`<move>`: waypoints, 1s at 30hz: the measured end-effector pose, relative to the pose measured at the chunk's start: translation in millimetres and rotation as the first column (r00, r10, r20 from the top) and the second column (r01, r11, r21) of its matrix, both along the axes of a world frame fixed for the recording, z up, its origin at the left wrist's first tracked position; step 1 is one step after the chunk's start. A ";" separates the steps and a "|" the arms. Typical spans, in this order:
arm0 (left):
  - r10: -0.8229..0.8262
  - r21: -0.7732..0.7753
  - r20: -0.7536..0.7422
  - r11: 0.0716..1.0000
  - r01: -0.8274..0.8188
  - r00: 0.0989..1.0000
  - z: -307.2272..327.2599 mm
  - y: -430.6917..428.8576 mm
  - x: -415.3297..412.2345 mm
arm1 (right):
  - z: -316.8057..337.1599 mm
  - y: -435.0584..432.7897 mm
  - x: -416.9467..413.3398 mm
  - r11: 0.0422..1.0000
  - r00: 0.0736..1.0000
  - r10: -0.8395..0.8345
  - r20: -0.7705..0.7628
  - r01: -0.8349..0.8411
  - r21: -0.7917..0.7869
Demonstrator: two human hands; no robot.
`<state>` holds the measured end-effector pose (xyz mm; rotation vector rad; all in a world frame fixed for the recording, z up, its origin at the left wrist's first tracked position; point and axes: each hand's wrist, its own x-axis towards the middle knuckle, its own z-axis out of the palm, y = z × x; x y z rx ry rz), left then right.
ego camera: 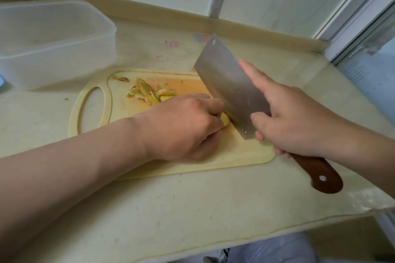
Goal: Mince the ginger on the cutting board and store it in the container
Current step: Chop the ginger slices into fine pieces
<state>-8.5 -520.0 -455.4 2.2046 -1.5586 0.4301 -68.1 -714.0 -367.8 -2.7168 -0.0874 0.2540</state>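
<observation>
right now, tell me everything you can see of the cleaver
The cleaver has a broad rectangular blade of dull steel with a small hole in its far top corner, and a dark reddish-brown wooden handle with a metal rivet. The right hand grips it where handle meets blade, index finger stretched along the flat side. It stands tilted, edge down against the ginger that the left hand holds on the cutting board. Pale specks cling near the blade's heel.

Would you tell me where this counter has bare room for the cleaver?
Free: beige counter between the pale yellow plastic cutting board and the near edge; also behind the board, right of the translucent plastic container. Crowded: the board, with left hand, right hand, steel cleaver, ginger pieces.
</observation>
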 end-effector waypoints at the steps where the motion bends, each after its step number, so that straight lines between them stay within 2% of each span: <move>1: 0.001 0.003 -0.004 1.000 -0.001 1.000 -0.3 0.1 0.6 | -2.1 -0.9 -3.9 1.000 0.999 0.010 0.037 -0.009 -0.011; 4: 0.004 0.008 -0.010 1.000 -0.004 1.000 -1.2 0.5 1.5 | -9.3 -6.2 -23.1 0.998 0.990 0.034 0.138 -0.026 -0.057; 6: 0.006 0.010 -0.006 1.000 -0.006 1.000 -1.5 0.5 1.5 | -10.1 -10.0 -33.2 0.998 0.987 0.045 0.151 -0.037 -0.056; 10: 0.005 0.011 0.000 1.000 -0.005 1.000 -2.0 0.0 2.0 | -5.5 -15.8 -40.8 1.000 0.995 0.015 0.101 -0.012 -0.025; 14: 0.008 -0.001 0.008 1.000 -0.008 1.000 -2.9 0.9 2.2 | -0.2 -13.5 -37.8 0.994 0.996 0.059 0.070 -0.052 -0.100; 19: 0.002 -0.004 0.027 1.000 -0.002 1.000 -2.8 -0.5 3.2 | 5.8 3.7 -5.6 0.992 0.997 0.021 -0.074 -0.030 -0.122; 23: -0.011 0.019 0.051 1.000 0.010 0.999 -2.3 0.4 2.7 | 0.4 17.5 24.9 0.997 0.999 0.047 0.023 -0.045 -0.069; 26: 0.012 0.018 0.053 1.000 -0.013 0.999 -3.9 2.5 1.4 | -7.5 11.7 6.5 0.999 0.990 0.023 0.139 -0.017 -0.044; 30: 0.024 -0.004 0.043 1.000 -0.024 0.999 -5.0 0.6 2.6 | -8.4 0.1 -23.2 0.999 0.991 -0.025 0.133 0.031 -0.043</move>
